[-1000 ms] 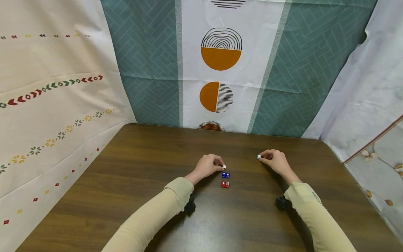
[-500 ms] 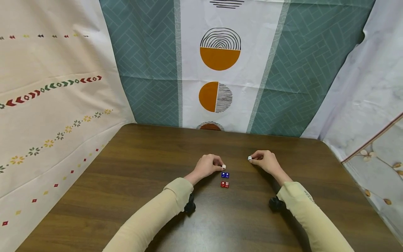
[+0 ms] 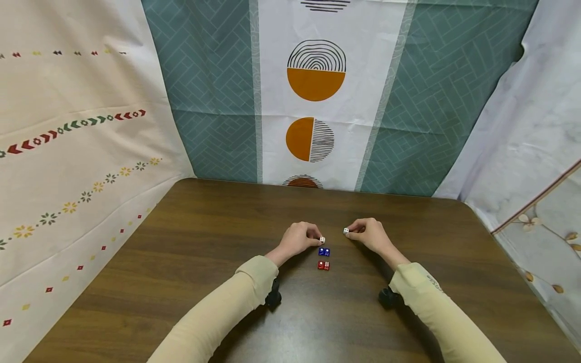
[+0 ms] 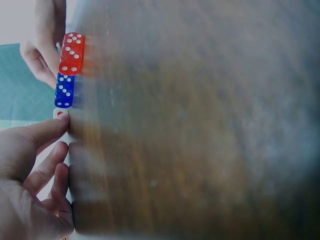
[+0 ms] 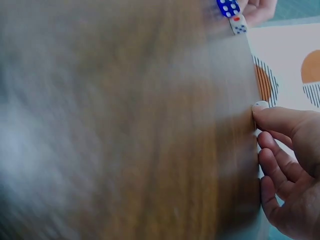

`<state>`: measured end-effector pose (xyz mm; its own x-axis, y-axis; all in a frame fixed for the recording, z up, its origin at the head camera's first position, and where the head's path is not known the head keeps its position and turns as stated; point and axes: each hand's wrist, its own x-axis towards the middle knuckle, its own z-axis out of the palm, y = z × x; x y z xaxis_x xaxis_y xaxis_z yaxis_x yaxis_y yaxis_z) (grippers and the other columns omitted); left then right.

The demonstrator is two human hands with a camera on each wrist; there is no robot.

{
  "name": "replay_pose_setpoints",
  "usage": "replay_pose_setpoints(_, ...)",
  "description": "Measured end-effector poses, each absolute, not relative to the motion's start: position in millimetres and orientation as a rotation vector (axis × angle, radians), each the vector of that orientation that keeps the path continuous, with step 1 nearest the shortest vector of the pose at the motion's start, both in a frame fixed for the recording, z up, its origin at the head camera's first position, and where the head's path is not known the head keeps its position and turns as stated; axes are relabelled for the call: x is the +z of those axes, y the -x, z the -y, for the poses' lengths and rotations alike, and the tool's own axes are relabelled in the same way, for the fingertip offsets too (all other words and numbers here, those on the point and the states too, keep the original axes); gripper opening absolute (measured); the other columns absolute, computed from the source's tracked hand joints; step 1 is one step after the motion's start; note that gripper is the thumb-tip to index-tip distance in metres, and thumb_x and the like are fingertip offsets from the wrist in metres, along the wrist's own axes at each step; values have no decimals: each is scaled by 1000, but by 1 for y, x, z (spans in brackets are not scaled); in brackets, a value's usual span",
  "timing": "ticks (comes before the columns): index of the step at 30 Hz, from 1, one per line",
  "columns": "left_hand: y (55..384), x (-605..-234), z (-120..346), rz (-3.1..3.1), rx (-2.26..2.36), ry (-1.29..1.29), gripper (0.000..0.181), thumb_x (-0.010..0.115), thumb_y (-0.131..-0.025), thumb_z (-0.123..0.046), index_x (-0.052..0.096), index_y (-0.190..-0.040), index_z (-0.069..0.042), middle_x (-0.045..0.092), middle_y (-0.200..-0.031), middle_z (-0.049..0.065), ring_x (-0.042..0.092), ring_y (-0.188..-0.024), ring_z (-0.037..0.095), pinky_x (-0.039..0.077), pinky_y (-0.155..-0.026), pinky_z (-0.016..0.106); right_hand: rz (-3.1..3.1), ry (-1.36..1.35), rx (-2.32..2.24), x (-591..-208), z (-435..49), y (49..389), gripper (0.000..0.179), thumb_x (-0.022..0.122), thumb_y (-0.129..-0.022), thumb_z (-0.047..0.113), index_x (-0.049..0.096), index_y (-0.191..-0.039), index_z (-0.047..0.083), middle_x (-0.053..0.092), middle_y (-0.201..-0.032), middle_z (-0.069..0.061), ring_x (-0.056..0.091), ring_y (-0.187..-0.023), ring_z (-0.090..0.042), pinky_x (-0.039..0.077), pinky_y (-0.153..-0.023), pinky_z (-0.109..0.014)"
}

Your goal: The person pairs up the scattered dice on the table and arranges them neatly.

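Note:
My left hand (image 3: 297,238) pinches a white die (image 3: 322,240) between thumb and fingertips, close behind a side-by-side pair of blue dice (image 3: 324,252). Nearer to me lies a pair of red dice (image 3: 324,265), lined up with the blue ones. To the right, my right hand (image 3: 373,237) pinches another white die (image 3: 346,231), with a gap between the two white dice. The right wrist view shows that die (image 5: 260,105) mostly covered by the thumb. In the left wrist view the thumb partly hides the other white die (image 4: 59,113).
The dice lie on a dark brown wooden table (image 3: 218,222). A patterned cloth (image 3: 218,91) hangs along its back edge, with pale cloths at the left and right. Each wrist carries a small black camera (image 3: 274,297) under the sleeve cuff.
My right hand has slid left with its white die, narrowing the gap to the other white die. The left hand and the coloured dice have stayed in place.

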<state>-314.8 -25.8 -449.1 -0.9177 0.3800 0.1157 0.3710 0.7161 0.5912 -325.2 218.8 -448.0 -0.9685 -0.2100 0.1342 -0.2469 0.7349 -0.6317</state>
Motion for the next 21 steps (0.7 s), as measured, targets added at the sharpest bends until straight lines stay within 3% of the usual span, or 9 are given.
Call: replay_pose_setpoints(21, 316, -453, 25, -2911, 997, -621, 8, 77, -86, -27, 76, -90, -20, 63, -72, -5, 47, -62, 5, 34, -57, 21, 2882, -481, 1048, -450, -187, 312, 8, 80, -82, 18, 79, -88, 13, 73, -84, -3, 58, -72, -11, 46, -64, -27)
